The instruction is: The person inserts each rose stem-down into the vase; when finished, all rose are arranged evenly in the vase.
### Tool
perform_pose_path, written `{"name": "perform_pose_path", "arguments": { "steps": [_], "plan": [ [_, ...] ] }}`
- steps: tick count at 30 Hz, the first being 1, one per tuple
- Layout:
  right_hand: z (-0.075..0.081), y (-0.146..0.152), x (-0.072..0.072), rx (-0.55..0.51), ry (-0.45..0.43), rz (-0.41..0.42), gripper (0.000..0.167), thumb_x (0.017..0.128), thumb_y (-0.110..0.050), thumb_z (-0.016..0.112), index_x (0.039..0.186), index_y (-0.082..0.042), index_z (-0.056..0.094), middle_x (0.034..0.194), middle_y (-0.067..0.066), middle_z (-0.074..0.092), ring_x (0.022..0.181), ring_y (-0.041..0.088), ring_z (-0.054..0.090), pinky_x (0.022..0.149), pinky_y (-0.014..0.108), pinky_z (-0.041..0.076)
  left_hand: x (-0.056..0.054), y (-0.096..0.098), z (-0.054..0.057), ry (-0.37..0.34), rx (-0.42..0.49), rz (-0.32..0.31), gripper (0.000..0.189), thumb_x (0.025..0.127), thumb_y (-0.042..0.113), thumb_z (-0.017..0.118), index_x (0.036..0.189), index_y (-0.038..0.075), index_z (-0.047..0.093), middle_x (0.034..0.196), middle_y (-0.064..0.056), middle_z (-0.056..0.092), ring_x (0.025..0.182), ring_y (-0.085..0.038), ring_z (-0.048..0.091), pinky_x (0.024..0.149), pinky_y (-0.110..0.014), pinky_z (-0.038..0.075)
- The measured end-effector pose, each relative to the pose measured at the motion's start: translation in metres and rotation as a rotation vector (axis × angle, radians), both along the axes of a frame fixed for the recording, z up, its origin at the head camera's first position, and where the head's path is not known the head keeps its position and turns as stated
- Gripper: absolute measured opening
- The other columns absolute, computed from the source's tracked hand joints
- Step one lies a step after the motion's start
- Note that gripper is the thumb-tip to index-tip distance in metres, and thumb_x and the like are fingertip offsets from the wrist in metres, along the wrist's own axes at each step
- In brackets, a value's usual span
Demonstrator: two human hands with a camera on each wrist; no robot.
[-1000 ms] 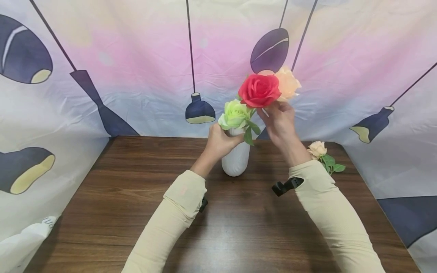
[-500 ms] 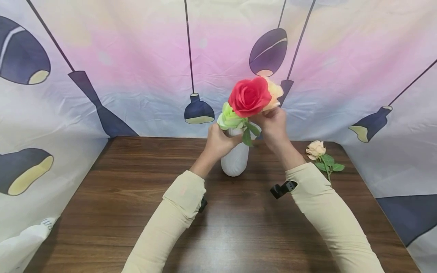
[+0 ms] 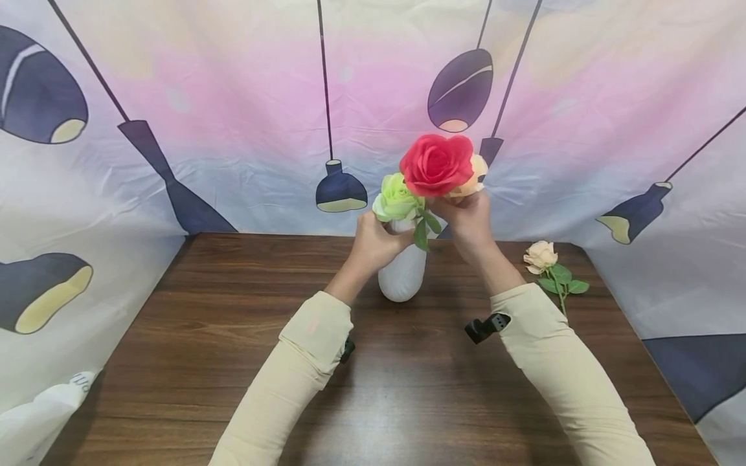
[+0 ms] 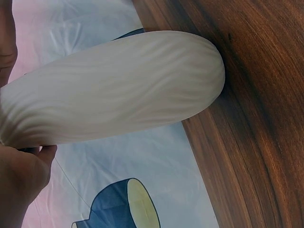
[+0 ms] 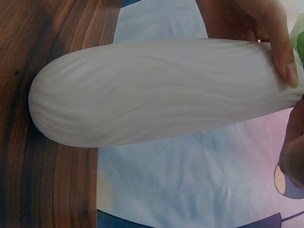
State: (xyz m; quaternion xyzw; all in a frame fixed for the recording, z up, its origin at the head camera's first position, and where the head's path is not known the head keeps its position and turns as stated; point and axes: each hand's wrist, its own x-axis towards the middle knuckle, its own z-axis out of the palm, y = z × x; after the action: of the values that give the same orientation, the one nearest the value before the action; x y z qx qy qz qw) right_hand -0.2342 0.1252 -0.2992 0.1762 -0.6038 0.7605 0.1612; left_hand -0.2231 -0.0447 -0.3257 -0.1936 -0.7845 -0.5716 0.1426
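Note:
A white vase (image 3: 402, 275) with a wavy ribbed surface stands upright on the table. My left hand (image 3: 377, 243) grips its neck, and in the right wrist view the left thumb (image 5: 284, 64) lies across the upper part of the vase (image 5: 156, 92). A pale green rose (image 3: 397, 197) with green leaves (image 3: 424, 232) sits at the vase mouth. Above and to its right is a large red rose (image 3: 437, 166). Behind the red bloom, a peach rose (image 3: 473, 182) partly shows; my right hand (image 3: 469, 217) holds it just below the bloom, its stem hidden.
A cream rose (image 3: 541, 256) with green leaves lies at the right rear of the brown wooden table (image 3: 245, 310). A fabric backdrop (image 3: 245, 116) with printed lamps hangs around the table. A white bag-like thing (image 3: 46, 408) is at the left edge.
My right hand has come down and left towards the vase mouth, the peach rose sinking behind the red one. The red rose shifted left, then slightly back. My left hand stays on the vase.

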Motion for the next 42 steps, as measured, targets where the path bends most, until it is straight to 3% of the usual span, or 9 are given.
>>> {"name": "perform_pose_path", "arguments": {
  "steps": [5,11,19,28,37,42],
  "plan": [
    [-0.002,0.002,0.003,-0.028,-0.014,0.036,0.048,0.088,0.015,0.062,0.125,-0.015,0.062,0.113,-0.009,0.069,0.109,0.009,0.063,0.091,0.022,0.059,-0.001,0.001,-0.001,0.004,0.009,-0.007,0.051,0.078,0.007,0.083,0.124,0.003,0.062,0.119,-0.015,0.071,0.117,-0.027,0.068,0.103,-0.041,0.057],
    [-0.003,0.003,0.007,-0.096,-0.089,0.056,0.046,0.09,0.017,0.059,0.111,-0.022,0.069,0.101,-0.009,0.073,0.095,0.005,0.065,0.085,0.021,0.059,-0.001,0.001,-0.001,0.002,0.011,-0.005,0.051,0.078,0.007,0.084,0.124,0.002,0.062,0.12,-0.015,0.071,0.117,-0.028,0.068,0.103,-0.041,0.057],
    [-0.006,0.009,0.011,-0.116,-0.127,0.125,0.045,0.091,0.017,0.055,0.109,-0.021,0.071,0.099,-0.008,0.074,0.094,0.006,0.064,0.087,0.02,0.057,-0.001,0.001,-0.002,0.006,0.017,-0.008,0.052,0.077,0.007,0.084,0.124,0.003,0.062,0.12,-0.015,0.071,0.117,-0.027,0.068,0.102,-0.041,0.057],
    [-0.009,0.023,0.017,-0.039,-0.161,0.046,0.041,0.087,0.016,0.058,0.085,-0.023,0.072,0.083,-0.01,0.074,0.081,0.004,0.067,0.077,0.018,0.059,0.0,0.001,-0.002,0.017,0.028,-0.007,0.051,0.077,0.007,0.083,0.123,0.003,0.062,0.119,-0.015,0.071,0.115,-0.027,0.068,0.101,-0.041,0.057],
    [-0.026,0.048,0.035,0.106,-0.117,-0.041,0.044,0.086,0.016,0.061,0.084,-0.027,0.071,0.083,-0.016,0.074,0.082,-0.001,0.069,0.08,0.015,0.058,0.001,0.001,-0.001,0.03,0.026,-0.022,0.051,0.078,0.007,0.083,0.124,0.003,0.061,0.12,-0.014,0.071,0.117,-0.026,0.068,0.103,-0.041,0.057],
    [-0.044,0.073,0.041,0.091,-0.128,-0.078,0.043,0.088,0.017,0.061,0.086,-0.024,0.073,0.082,-0.013,0.075,0.074,0.002,0.071,0.073,0.017,0.06,0.002,0.001,-0.001,0.03,0.035,-0.019,0.051,0.077,0.008,0.084,0.124,0.004,0.062,0.12,-0.014,0.071,0.116,-0.025,0.067,0.102,-0.041,0.057]
  ]
}}
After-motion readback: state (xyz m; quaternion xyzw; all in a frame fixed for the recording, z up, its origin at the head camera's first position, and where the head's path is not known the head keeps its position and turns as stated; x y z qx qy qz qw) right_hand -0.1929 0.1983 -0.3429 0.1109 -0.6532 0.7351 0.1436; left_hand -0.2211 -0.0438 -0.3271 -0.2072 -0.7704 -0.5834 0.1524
